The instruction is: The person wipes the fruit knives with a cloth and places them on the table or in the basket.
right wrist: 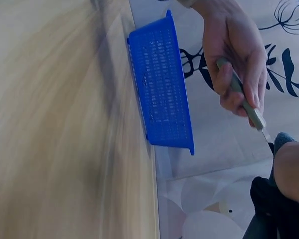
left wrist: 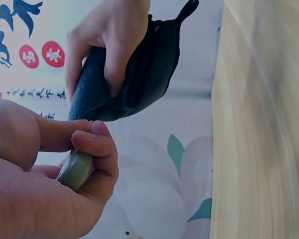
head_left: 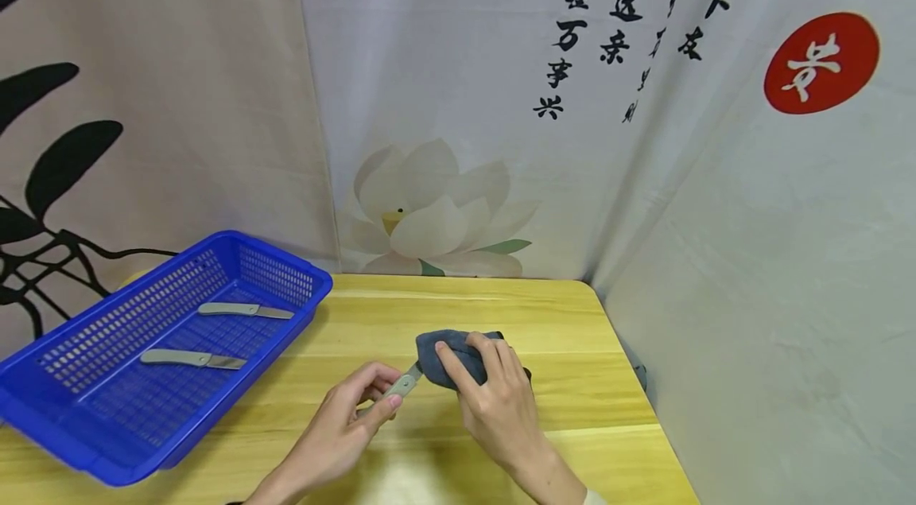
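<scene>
My left hand [head_left: 343, 417] grips the pale green handle of a knife [head_left: 405, 384] above the table. The knife's blade runs into a dark blue-grey cloth [head_left: 458, 358], which hides most of it. My right hand [head_left: 501, 402] pinches this folded cloth around the blade. In the left wrist view the handle's butt end [left wrist: 75, 170] shows between the left fingers, and the cloth [left wrist: 134, 84] hangs from the right hand. From the right wrist view, a short stretch of blade [right wrist: 266, 134] is bare between handle and cloth.
A blue plastic basket [head_left: 175, 449] stands on the left of the wooden table [head_left: 372, 314]. Two similar knives lie in it, an upper knife [head_left: 229, 309] and a lower knife [head_left: 179, 358]. Behind the table hangs a printed cloth backdrop [head_left: 444, 91].
</scene>
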`<action>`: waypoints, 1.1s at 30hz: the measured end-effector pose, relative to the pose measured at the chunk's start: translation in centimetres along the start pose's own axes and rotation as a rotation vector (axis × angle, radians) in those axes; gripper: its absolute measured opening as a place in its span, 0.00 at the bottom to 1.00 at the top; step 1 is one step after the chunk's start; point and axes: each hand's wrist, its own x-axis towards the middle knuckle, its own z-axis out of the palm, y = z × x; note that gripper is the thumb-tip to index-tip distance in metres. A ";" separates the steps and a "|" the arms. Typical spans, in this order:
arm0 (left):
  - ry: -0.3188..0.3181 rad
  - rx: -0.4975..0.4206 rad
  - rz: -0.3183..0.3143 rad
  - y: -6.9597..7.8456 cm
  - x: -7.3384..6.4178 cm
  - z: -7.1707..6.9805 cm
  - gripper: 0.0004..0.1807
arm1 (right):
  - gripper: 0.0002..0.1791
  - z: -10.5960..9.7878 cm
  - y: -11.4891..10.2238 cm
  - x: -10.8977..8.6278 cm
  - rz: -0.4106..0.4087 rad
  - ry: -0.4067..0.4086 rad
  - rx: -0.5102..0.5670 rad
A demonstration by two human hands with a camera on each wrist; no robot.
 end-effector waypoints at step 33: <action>0.040 0.017 -0.100 0.6 0.6 -0.3 0.08 | 0.46 -0.8 -2.6 0.2 -0.087 -0.011 0.104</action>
